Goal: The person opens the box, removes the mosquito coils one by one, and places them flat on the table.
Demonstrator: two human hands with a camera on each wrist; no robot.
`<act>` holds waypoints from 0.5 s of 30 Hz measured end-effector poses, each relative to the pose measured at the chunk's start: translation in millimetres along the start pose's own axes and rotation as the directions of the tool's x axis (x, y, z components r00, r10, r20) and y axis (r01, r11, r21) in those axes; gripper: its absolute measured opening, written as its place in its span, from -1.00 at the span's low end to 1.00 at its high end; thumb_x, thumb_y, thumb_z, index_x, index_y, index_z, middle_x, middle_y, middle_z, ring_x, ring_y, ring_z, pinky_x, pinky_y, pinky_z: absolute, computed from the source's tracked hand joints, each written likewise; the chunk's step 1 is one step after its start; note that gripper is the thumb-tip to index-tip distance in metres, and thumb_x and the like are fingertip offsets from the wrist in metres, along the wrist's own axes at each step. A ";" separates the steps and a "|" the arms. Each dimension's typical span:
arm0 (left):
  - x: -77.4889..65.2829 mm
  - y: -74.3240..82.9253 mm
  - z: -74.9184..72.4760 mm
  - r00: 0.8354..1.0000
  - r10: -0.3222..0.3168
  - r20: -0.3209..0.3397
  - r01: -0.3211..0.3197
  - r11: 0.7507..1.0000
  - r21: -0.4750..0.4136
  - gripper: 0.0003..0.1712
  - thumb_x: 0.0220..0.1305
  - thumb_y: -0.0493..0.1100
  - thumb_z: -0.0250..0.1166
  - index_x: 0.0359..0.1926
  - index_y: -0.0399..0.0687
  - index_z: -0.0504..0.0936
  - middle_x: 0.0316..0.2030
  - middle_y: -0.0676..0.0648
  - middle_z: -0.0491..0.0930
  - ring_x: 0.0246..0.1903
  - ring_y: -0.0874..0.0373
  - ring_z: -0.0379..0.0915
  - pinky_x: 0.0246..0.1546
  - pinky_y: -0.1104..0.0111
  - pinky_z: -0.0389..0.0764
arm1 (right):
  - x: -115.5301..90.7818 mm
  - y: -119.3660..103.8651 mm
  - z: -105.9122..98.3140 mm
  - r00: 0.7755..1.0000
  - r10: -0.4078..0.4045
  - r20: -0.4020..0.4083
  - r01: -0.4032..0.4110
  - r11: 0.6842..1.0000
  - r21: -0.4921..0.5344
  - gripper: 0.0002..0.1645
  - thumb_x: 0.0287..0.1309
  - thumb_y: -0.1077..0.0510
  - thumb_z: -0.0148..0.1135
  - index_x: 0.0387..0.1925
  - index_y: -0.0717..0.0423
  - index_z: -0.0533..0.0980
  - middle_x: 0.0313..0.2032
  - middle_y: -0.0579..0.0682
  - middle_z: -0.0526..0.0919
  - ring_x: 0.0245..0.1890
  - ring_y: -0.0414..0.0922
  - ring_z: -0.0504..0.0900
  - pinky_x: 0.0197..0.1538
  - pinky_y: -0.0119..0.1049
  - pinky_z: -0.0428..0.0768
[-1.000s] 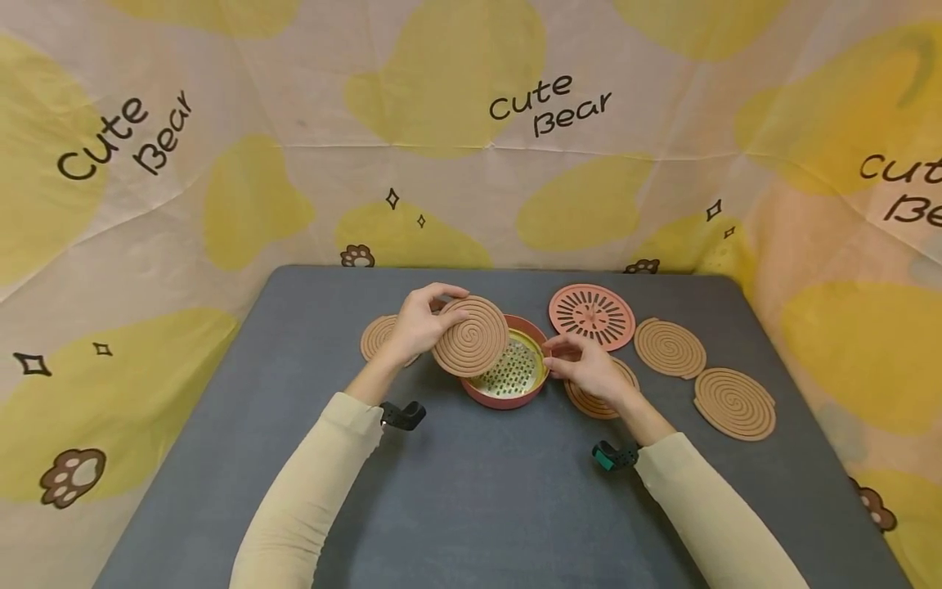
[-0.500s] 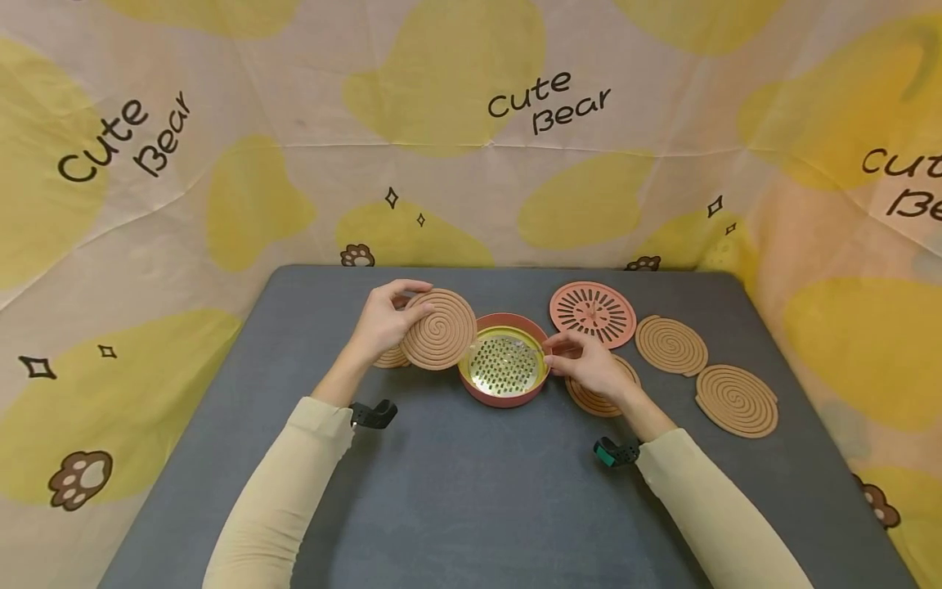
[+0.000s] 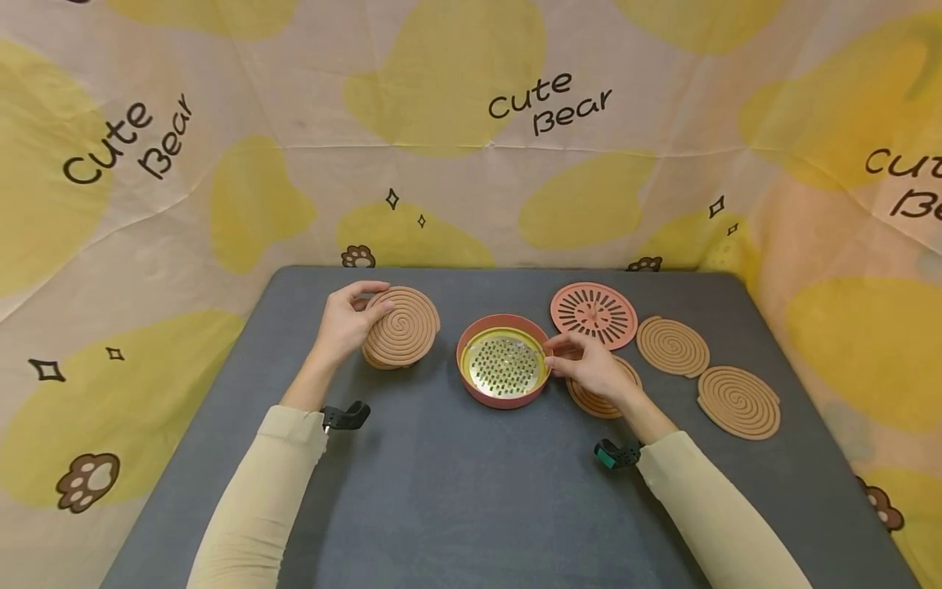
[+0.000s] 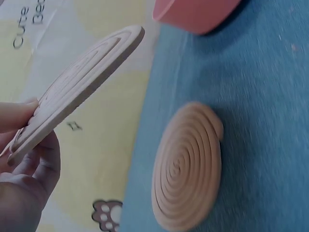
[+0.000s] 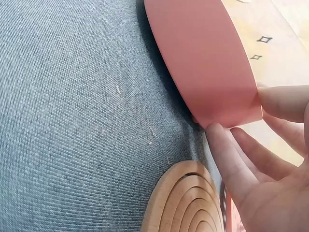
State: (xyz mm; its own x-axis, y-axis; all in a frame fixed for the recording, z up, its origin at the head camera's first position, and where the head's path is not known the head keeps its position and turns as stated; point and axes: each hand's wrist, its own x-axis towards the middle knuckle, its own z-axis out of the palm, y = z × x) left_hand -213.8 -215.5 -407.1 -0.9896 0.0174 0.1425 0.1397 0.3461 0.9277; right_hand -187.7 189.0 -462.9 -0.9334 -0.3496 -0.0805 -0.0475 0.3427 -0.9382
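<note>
My left hand (image 3: 346,323) pinches a brown mosquito coil (image 3: 401,324) by its left edge, thumb on the near face. Raised and tilted in the left wrist view, this held coil (image 4: 79,79) is apart from a second mosquito coil (image 4: 187,169) lying on the table. From the head, it covers most of that second one. A round pink mosquito coil holder (image 3: 503,402) stands mid-table, with a yellow-rimmed perforated metal plate (image 3: 504,364) inside. At its right side, my right hand (image 3: 592,370) grips the wall (image 5: 205,63) between thumb and fingers.
A slotted pink lid (image 3: 593,314) lies behind my right hand. Two mosquito coils, a nearer-left one (image 3: 671,347) and a far-right one (image 3: 738,402), lie to the right. Another coil (image 5: 190,203) sits partly under my right hand. A patterned cloth (image 3: 441,98) hangs behind the table.
My left hand has carried the mosquito coil leftward from over the holder to above the coil on the left. My right hand has stayed at the holder's side.
</note>
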 end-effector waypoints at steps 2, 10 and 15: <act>-1.8 -5.1 -5.7 1.000 -0.015 -0.022 0.015 1.000 -0.014 -0.54 0.34 -0.21 0.41 0.20 -0.29 0.61 0.11 -0.35 0.59 -0.16 0.25 0.63 -0.32 0.47 0.69 | 1.7 6.2 -0.5 1.000 -0.004 -0.005 0.004 1.000 -0.013 -0.57 0.37 0.24 0.29 0.19 0.37 0.52 0.02 0.30 0.63 -0.05 0.15 0.65 0.00 0.14 0.66; -12.2 -24.9 -29.0 0.994 -0.063 -0.086 0.060 0.998 -0.029 -0.50 0.34 -0.21 0.41 0.22 -0.34 0.59 0.15 -0.38 0.55 -0.19 0.34 0.61 -0.32 0.50 0.67 | 1.8 10.4 -1.9 1.000 -0.022 -0.010 0.022 0.999 -0.032 -0.59 0.35 0.18 0.33 0.15 0.30 0.56 -0.02 0.22 0.66 -0.10 0.06 0.67 -0.05 0.02 0.70; -18.4 -38.5 -45.8 0.983 -0.110 -0.144 0.110 0.994 -0.005 -0.48 0.34 -0.16 0.41 0.24 -0.30 0.58 0.16 -0.36 0.53 -0.20 0.36 0.58 -0.34 0.52 0.66 | 1.3 9.3 -1.4 1.000 -0.029 0.002 0.029 0.999 -0.032 -0.58 0.37 0.20 0.31 0.16 0.33 0.54 0.00 0.26 0.65 -0.08 0.11 0.66 -0.05 0.02 0.70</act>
State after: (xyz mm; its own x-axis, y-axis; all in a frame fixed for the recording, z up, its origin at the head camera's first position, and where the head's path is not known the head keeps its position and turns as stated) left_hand -199.4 -272.1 -429.6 -0.9839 -0.1559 0.0876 0.0296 0.3409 0.9396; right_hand -189.8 193.0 -471.2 -0.9311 -0.3609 -0.0535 -0.0863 0.3601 -0.9289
